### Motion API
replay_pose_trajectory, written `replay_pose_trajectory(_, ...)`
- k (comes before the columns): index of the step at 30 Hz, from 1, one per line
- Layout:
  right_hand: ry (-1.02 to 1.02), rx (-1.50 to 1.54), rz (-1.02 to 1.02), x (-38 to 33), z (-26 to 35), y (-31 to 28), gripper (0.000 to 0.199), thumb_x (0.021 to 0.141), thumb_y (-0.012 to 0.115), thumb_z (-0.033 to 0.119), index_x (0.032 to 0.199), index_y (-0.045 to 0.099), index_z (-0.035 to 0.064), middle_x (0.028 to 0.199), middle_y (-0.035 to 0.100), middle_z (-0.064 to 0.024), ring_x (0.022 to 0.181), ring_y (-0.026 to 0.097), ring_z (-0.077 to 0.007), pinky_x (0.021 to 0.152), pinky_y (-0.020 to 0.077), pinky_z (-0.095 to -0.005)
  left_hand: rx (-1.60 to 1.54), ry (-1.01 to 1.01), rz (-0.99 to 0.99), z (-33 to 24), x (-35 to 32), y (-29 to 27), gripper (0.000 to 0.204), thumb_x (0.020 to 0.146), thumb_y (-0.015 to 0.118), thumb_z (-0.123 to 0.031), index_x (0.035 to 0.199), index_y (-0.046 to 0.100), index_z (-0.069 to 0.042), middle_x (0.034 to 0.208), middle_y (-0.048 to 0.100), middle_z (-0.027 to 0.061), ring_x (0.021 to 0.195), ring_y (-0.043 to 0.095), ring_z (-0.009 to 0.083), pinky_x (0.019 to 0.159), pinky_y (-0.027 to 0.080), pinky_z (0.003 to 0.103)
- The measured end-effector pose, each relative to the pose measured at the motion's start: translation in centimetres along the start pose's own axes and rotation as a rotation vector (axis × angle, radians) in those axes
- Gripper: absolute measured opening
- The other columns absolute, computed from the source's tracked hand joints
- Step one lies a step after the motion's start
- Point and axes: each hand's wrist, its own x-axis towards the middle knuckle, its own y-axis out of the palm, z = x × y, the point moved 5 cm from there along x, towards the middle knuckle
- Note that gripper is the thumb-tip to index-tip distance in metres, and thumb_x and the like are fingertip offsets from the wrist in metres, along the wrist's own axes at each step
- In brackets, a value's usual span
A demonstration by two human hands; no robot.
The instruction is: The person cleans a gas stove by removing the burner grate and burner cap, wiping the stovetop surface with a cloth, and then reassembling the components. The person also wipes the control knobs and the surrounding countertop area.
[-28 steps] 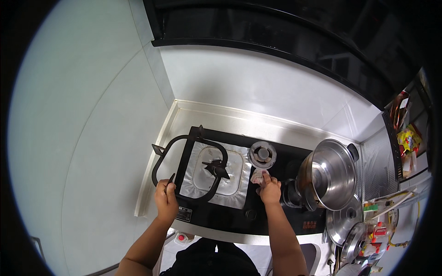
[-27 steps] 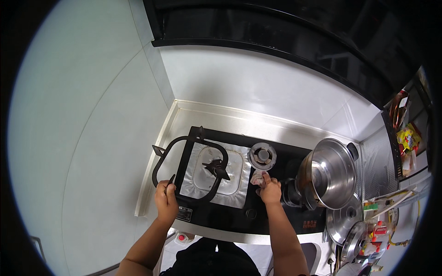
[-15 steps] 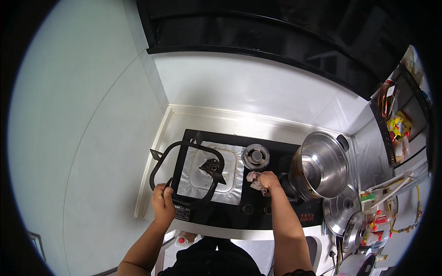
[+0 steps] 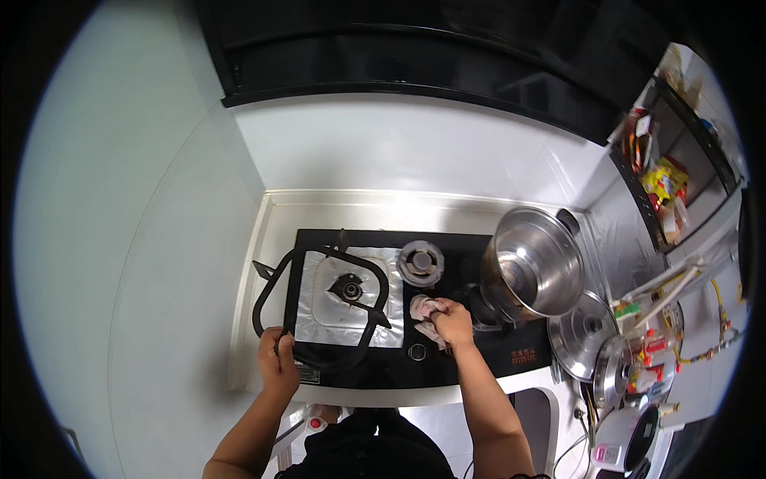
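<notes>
My left hand (image 4: 278, 363) grips the near edge of a black pan support (image 4: 377, 273), a squarish metal frame with upright prongs, held tilted over the left burner. Through the frame I see foil (image 4: 322, 314) lining the stove top around the burner's bare centre (image 4: 349, 289). In my right hand (image 4: 453, 322) is a crumpled pale cloth with pinkish marks (image 4: 426, 308), closed in the fingers against the black gas stove (image 4: 383, 374). A round grey burner head (image 4: 420, 263) sits on the glass just beyond the cloth.
A large steel pot (image 4: 533, 263) stands on the right burner. Steel lids (image 4: 582, 331), bottles (image 4: 656, 347) and a white rice cooker (image 4: 626, 437) crowd the right side. A black range hood (image 4: 415, 64) overhangs the back; a wall (image 4: 183, 239) rises on the left.
The view has shifted, moving the stove a little leftward in the picture. My right hand and cloth are slightly nearer the stove's front. The left hand still holds the pan support.
</notes>
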Motion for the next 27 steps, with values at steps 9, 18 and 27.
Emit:
replay_pose_trajectory(9,0.087,1.151,-0.045,-10.7,-6.1,-4.6,0.039,0.073,0.047,-0.006,0.107,0.066,-0.0035,0.093,0.068,-0.0079,0.075,0.064,-0.0158,0.07,0.0514,-0.0258,-0.074,0.104,0.213,-5.0,-3.3,0.8,0.02,0.096,0.045,-0.015,0.087,0.053,0.001,0.081,0.057,0.0124,0.067,0.054,0.0213,0.063,0.043,0.032)
replay_pose_trajectory(18,0.246,1.082,-0.26,-31.9,-15.9,-15.2,0.037,0.071,0.049,-0.005,0.105,0.065,-0.0021,0.086,0.066,-0.0067,0.068,0.062,-0.0152,0.059,0.0507,-0.0279,-0.183,0.241,0.47,-14.1,-16.7,3.8,0.017,0.094,0.044,-0.012,0.087,0.052,0.002,0.076,0.053,0.01,0.066,0.049,0.0173,0.06,0.04,0.03)
replay_pose_trajectory(27,0.339,1.168,-0.636,-56.3,-35.6,-21.3,0.035,0.072,0.05,-0.004,0.104,0.066,-0.0019,0.086,0.066,-0.0055,0.068,0.062,-0.0134,0.061,0.0509,-0.0251,-0.436,0.298,0.879,-23.7,-37.1,12.2,0.012,0.093,0.049,-0.009,0.09,0.055,0.001,0.079,0.056,0.009,0.069,0.052,0.0166,0.065,0.044,0.03)
